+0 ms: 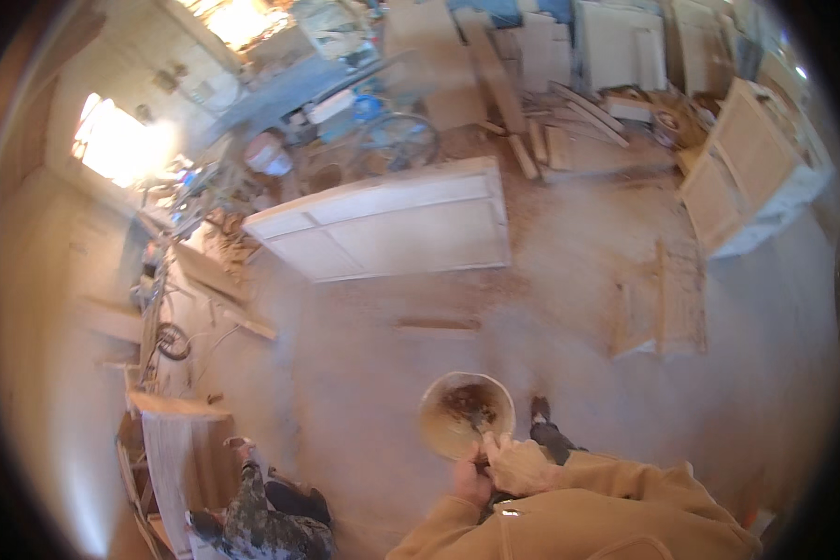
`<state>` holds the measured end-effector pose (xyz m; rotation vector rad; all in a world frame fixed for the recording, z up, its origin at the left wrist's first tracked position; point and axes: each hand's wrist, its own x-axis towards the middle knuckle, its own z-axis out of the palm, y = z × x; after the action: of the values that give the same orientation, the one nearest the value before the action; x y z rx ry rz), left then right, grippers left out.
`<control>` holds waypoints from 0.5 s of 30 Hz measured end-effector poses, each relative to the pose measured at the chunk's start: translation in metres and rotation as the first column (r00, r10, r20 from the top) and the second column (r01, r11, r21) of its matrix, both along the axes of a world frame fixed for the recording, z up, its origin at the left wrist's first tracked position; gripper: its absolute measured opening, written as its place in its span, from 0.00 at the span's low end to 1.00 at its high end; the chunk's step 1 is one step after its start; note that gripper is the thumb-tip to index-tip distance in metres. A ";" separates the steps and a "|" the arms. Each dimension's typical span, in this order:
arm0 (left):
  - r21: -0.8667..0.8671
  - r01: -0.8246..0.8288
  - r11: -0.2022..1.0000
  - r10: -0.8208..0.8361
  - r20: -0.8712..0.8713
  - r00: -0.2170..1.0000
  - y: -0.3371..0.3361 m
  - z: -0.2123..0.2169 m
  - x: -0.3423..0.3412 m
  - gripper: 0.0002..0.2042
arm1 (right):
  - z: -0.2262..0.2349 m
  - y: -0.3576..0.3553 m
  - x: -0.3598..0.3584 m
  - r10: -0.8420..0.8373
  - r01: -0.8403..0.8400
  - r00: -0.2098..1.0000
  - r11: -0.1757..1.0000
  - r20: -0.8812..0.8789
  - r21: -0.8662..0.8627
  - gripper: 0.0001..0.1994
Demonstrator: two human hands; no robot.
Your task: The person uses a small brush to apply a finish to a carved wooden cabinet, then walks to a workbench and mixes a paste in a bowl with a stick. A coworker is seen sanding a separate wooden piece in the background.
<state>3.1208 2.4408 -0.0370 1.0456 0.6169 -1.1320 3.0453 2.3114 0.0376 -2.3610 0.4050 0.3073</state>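
A round, pale bucket (431, 431) stands on the floor just ahead of me, with dark brown matter (469, 399) inside. My left hand (472, 482) is closed at the bucket's near rim. Beside it on the right, my right hand (521, 464) is also closed, its fingers reaching over the rim. The two hands are close together, and a small greyish thing shows at the fingertips inside the bucket. What the hands hold is too blurred to name.
Another person (275, 518) in camouflage clothing is at lower left, one hand near a wooden cabinet (173, 443). A long pale panelled piece (411, 229) stands ahead. More wooden frames (742, 177) are at right. Boards (490, 70) lean at the back; a wood strip (439, 325) lies on the floor.
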 end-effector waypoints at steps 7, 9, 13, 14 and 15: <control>-0.096 -0.150 0.984 0.136 -0.137 0.981 -0.012 -0.040 0.036 0.14 | -0.007 -0.019 0.051 0.096 -0.099 0.988 0.995 -0.120 -0.022 0.30; -0.093 -0.178 0.980 0.159 -0.182 0.970 -0.010 -0.055 0.052 0.13 | -0.006 -0.016 0.069 0.096 -0.103 0.982 0.994 -0.164 -0.037 0.30; -0.138 -0.268 0.953 0.243 -0.172 0.955 -0.016 -0.075 0.095 0.15 | -0.003 -0.013 0.124 0.118 -0.140 0.968 0.987 -0.220 -0.085 0.30; -0.096 -0.290 0.952 0.272 -0.166 0.948 -0.018 -0.076 0.107 0.16 | -0.001 -0.012 0.137 0.116 -0.141 0.968 0.985 -0.223 -0.098 0.31; -0.118 -0.308 0.944 0.289 -0.155 0.945 -0.019 -0.074 0.119 0.16 | 0.000 -0.010 0.151 0.131 -0.162 0.961 0.981 -0.245 -0.111 0.32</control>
<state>3.2397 2.4217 -0.1113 0.7284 0.7645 -0.9674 3.1963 2.3009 0.0377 -2.4956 0.3709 0.6548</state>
